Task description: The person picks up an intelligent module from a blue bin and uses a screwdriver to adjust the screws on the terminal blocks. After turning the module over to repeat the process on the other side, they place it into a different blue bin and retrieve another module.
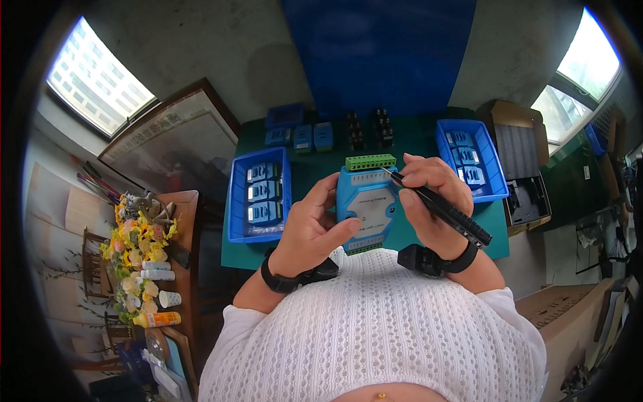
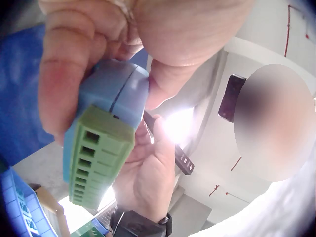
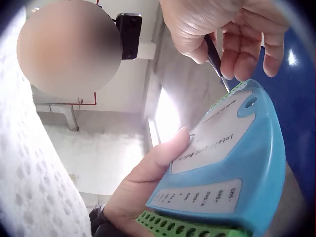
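A blue module (image 1: pixel 365 204) with a pale label and green terminal strips at both ends is held up before the chest. My left hand (image 1: pixel 315 224) grips it by its side, thumb on the front face. My right hand (image 1: pixel 439 201) pinches a black screwdriver (image 1: pixel 450 213), its thin tip at the upper green strip (image 1: pixel 370 161). In the right wrist view, the screwdriver's shaft (image 3: pixel 225 83) meets the far strip of the module (image 3: pixel 256 148). The left wrist view shows the square openings of a green strip (image 2: pixel 94 163) on the module's end.
Blue bins of modules stand left (image 1: pixel 232 201) and right (image 1: pixel 499 167) on the green table (image 1: pixel 234 258). Farther back are more blue modules (image 1: pixel 323 137) and black parts (image 1: pixel 384 128). An open cardboard box (image 1: pixel 516 120) stands at the right, and flowers (image 1: pixel 137 248) at the left.
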`<state>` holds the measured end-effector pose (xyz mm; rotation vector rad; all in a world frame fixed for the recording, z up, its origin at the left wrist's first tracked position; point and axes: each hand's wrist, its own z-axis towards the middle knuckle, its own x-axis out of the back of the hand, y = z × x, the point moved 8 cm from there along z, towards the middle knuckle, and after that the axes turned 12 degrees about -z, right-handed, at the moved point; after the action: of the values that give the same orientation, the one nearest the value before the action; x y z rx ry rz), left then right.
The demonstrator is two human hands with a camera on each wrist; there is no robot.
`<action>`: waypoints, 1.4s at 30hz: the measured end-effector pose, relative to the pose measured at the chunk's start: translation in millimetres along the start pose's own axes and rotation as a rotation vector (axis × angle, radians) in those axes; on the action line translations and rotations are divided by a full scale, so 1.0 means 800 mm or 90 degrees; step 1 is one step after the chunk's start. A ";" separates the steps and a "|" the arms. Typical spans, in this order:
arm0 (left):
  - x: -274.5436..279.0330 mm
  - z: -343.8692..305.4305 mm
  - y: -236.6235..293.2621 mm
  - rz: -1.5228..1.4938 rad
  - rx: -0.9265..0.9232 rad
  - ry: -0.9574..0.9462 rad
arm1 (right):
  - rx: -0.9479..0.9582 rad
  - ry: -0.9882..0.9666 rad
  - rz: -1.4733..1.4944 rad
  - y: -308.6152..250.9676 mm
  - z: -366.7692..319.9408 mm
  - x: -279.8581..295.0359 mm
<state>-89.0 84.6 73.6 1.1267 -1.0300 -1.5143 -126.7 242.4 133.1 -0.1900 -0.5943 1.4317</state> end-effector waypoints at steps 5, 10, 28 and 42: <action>-0.001 0.000 0.002 0.003 -0.011 -0.006 | -0.013 -0.001 -0.028 0.001 0.002 0.002; 0.000 0.001 0.001 0.011 -0.006 -0.006 | -0.021 0.007 -0.043 0.003 0.000 0.003; 0.001 0.000 -0.003 0.036 -0.015 -0.008 | -0.007 0.030 -0.009 0.002 -0.005 0.003; -0.001 -0.002 -0.009 -0.016 0.055 -0.023 | 0.023 0.012 -0.013 -0.003 -0.005 -0.003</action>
<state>-88.6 86.3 66.2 1.1803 -1.1195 -1.5266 -122.8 240.8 130.6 -0.1669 -0.5533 1.4181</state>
